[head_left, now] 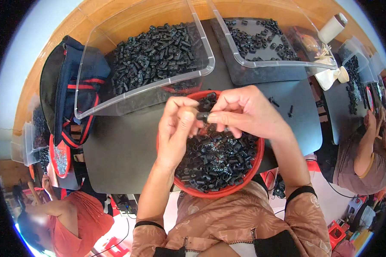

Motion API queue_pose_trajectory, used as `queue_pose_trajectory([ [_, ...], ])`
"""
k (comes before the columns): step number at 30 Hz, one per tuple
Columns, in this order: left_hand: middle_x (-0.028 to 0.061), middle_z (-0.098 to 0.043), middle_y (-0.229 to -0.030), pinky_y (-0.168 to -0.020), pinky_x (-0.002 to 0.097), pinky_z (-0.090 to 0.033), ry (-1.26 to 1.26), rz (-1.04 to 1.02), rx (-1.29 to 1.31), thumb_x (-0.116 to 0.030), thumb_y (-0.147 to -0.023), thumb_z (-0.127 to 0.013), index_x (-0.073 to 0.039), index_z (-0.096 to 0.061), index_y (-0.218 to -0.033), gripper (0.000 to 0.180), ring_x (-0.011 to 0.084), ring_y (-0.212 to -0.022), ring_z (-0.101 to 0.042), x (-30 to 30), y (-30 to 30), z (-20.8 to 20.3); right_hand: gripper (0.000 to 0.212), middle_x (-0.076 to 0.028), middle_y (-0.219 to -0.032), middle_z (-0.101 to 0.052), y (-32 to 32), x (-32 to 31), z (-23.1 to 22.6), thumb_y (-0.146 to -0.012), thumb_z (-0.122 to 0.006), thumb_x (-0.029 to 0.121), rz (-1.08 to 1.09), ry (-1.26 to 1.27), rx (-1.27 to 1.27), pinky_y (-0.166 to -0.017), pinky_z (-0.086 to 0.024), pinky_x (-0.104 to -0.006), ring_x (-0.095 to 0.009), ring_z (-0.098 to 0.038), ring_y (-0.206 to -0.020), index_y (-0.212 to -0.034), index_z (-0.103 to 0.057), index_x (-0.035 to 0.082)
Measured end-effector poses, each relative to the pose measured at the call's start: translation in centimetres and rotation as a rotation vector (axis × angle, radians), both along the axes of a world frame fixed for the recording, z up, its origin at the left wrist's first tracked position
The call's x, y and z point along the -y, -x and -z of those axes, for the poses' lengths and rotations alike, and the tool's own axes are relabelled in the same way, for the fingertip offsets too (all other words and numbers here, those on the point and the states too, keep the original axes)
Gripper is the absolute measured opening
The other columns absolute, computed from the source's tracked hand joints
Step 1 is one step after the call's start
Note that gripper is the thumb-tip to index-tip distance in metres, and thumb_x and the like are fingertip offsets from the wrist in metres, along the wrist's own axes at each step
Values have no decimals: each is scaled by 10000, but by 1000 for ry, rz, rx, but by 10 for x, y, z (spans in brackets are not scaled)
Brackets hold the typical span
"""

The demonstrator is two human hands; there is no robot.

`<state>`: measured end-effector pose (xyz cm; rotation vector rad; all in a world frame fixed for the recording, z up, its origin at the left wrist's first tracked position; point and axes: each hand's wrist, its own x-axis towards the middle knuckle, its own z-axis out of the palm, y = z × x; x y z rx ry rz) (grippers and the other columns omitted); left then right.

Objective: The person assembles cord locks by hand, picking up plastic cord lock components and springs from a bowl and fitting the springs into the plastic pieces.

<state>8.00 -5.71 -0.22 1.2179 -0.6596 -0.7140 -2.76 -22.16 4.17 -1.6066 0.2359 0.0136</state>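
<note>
Over a red basin [221, 193], both my hands meet at a small black cylindrical plastic part [203, 116]. My left hand [178, 124] has its fingers curled at the part's left end. From the other side my right hand [240, 112] pinches it between thumb and forefinger. Below them the basin holds a heap of black plastic pieces [218, 165], some ring-shaped, with small metal springs [214, 145] scattered on top. My fingers hide the part's far side and some of the basin's contents.
A clear bin [146, 83] of black parts stands back left, beside a dark bag [79, 85] with red trim. Another clear bin [283, 64] sits back right. Two loose black pieces [291, 111] lie on the table [120, 158]. People work at tables on both sides.
</note>
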Motion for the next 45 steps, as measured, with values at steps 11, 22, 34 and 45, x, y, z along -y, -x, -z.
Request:
queue_pose_trajectory([
  [11,-29,-538,-688,-498,172,-300,2,-214,-93,-240,-989,-497,-90,-537,-941,162,22,-555,-397,2,-5,6,127,-120,-645,-626,-35,-20,-40,-806,-664,146,393,534,632,-528,-479,-342,-270,-632,-569,-807,-609,31],
  [22,-26,-532,-694,-484,178,-262,-32,-180,-63,-193,-959,-545,-96,-546,-899,115,25,-543,-376,2,-1,7,85,-118,-846,-571,-2,-18,29,-755,-635,86,-228,1124,99,-679,-490,-430,-320,-607,-785,-831,-645,49],
  [34,-33,-539,-752,-559,183,-326,-78,-172,32,-184,-941,-578,-83,-553,-905,110,36,-620,-422,2,-1,11,139,-132,-829,-588,0,-7,30,-775,-656,118,-202,1044,167,-674,-486,-431,-335,-609,-766,-851,-620,8],
  [45,65,-657,-1050,-849,254,-486,-54,-90,-2,-22,-854,-661,9,-604,-1139,292,106,-948,-610,0,4,8,173,-53,-688,-536,-7,-19,38,-725,-713,74,288,830,531,-582,-436,-343,-221,-559,-599,-863,-608,70],
])
